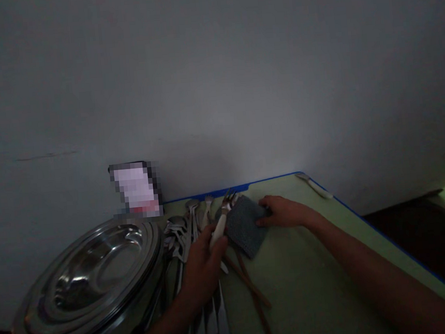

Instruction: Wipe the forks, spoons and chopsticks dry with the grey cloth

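A fork [220, 226] with a pale handle is gripped in my left hand [205, 264], its tines pointing up and away from me. Just right of it, my right hand [283, 211] holds a grey cloth [248, 226] by its right edge, fingers closed on it. The cloth hangs beside the fork's tines; whether they touch I cannot tell. Under and around my left hand lies a spread of metal spoons, forks and knives [200, 327]. Two brown chopsticks [252, 286] lie crossed below the cloth.
Stacked shiny steel bowls or plates [99, 271] stand on the left of the pale green table [306, 284]. A blurred phone-like device [136, 187] leans against the grey wall [215, 84]. Another pale-handled fork [313, 185] lies by the table's blue right edge.
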A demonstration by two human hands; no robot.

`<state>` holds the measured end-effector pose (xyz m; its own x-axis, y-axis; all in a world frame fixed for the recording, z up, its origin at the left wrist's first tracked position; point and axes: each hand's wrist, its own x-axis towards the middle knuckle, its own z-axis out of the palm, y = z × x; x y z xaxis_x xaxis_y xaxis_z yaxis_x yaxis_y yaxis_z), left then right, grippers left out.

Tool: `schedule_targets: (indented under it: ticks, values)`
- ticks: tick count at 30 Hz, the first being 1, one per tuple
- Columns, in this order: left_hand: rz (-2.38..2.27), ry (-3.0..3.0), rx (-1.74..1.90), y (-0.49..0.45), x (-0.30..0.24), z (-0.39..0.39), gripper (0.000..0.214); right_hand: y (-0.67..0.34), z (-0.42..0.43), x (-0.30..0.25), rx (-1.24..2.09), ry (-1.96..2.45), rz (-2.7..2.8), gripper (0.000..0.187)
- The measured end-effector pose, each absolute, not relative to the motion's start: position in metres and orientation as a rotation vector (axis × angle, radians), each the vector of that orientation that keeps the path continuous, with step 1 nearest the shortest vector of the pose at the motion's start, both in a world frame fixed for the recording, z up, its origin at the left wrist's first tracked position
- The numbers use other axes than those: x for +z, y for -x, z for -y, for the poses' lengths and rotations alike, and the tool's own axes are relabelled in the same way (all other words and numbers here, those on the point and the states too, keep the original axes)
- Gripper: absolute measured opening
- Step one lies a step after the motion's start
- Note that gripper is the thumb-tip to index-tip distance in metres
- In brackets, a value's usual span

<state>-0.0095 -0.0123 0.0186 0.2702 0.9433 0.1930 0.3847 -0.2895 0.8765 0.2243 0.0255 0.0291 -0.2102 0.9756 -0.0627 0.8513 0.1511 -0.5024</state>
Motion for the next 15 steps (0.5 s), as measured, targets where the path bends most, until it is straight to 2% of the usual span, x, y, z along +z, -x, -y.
schedule_targets:
  ticks: [2, 7, 9, 11, 14, 15]
  values:
    - [-1.165, -1.824, 0.961, 0.010, 0.019, 0.014, 0.034, -0.218, -0.026, 0.034, 0.918, 1.577, 1.886, 0.022]
    - [-1.215, -1.814, 0.879, 0.008, 0.017, 0.012, 0.038, -0.188, -0.022, 0.038, 1.506, 0.833, 0.948, 0.020]
    - [-1.234, -1.873, 0.830, 0.007, 0.014, 0.010, 0.034, -0.172, -0.019, 0.032, 1.679, 0.594, 0.737, 0.027]
    - [-1.269, -1.936, 0.786, 0.007, 0.012, 0.008, 0.030, -0.157, -0.016, 0.022, 1.734, 0.536, 0.560, 0.026]
    - [-1.285, -2.004, 0.734, 0.007, 0.013, 0.010, 0.028, -0.142, -0.013, 0.006, 1.663, 0.597, 0.410, 0.008]
    - [-1.275, -2.028, 0.715, 0.007, 0.014, 0.012, 0.028, -0.140, -0.012, 0.002, 1.620, 0.618, 0.428, 0.010]
